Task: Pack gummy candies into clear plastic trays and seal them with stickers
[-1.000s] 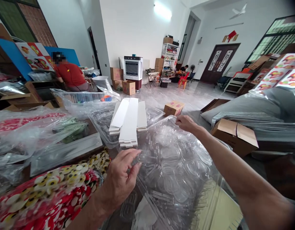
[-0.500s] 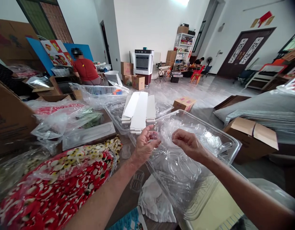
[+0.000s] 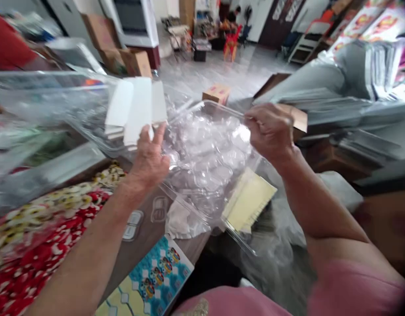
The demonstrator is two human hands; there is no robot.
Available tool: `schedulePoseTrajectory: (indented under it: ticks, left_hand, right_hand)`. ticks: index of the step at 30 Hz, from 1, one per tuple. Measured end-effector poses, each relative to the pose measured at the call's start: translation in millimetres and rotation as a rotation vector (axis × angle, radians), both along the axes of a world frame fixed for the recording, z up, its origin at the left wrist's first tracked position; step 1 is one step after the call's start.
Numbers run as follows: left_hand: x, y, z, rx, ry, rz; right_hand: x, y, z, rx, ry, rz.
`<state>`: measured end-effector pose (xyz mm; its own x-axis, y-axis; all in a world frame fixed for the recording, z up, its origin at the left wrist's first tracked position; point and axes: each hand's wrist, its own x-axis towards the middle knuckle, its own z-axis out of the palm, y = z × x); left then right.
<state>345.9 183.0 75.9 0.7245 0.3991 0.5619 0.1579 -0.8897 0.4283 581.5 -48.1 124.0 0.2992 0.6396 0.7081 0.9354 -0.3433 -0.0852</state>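
Head cam's tilted down since before, your left hand and right hand now apart, pinching the blurry clear plastic tray.

We are in a packing workshop set up in a large hall. Around the clear plastic bin of blister shells lie stacked white card strips, cardboard boxes behind it, and printed sticker sheets in front.
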Motion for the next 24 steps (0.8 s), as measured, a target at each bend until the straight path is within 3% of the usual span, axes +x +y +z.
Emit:
schedulePoseTrajectory:
  ticks: [2, 3, 5, 6, 7, 10, 13, 16, 20, 22, 24]
  left_hand:
    - [-6, -6, -2.3, 0.111, 0.022, 0.002]
    - [-12, -11, -2.6, 0.136, 0.006, -0.006]
    - [-30, -26, -2.8, 0.173, -0.031, -0.029]
    - [-42, -33, -3.6, 0.194, -0.042, -0.041]
    - [-54, -41, -5.0, 0.222, -0.047, -0.061]
    - [-89, -60, -11.7, 0.275, -0.048, -0.082]
    - [-121, -73, -14.3, 0.271, -0.012, -0.027]
    - [-150, -85, -12.0, 0.258, 0.028, 0.002]
    - [-190, -103, -20.9, 0.277, 0.057, 0.075]
    - [-212, -113, -31.2, 0.290, 0.066, 0.119]
    - [-232, -123, -39.1, 0.305, 0.056, 0.172]
  right_hand:
    - [8, -45, -15.9, -0.055, 0.049, -0.236]
    - [9, -68, -31.4, -0.176, 0.113, -0.349]
    - [2, -109, -76.5, -0.640, 0.346, -0.524]
    - [-6, -125, -103.8, -0.958, 0.523, -0.542]
    - [-17, -139, -132.3, -1.084, 0.612, -0.512]
    - [-64, -161, -207.5, -1.210, 0.710, -0.420]
    - [-109, -166, -251.0, -1.232, 0.710, -0.353]
    - [-125, -165, -272.7, -1.206, 0.682, -0.287]
    - [-104, -157, -285.8, -1.161, 0.686, -0.218]
    - [-86, -157, -279.6, -1.129, 0.706, -0.191]
    - [-64, -163, -258.7, -1.084, 0.727, -0.181]
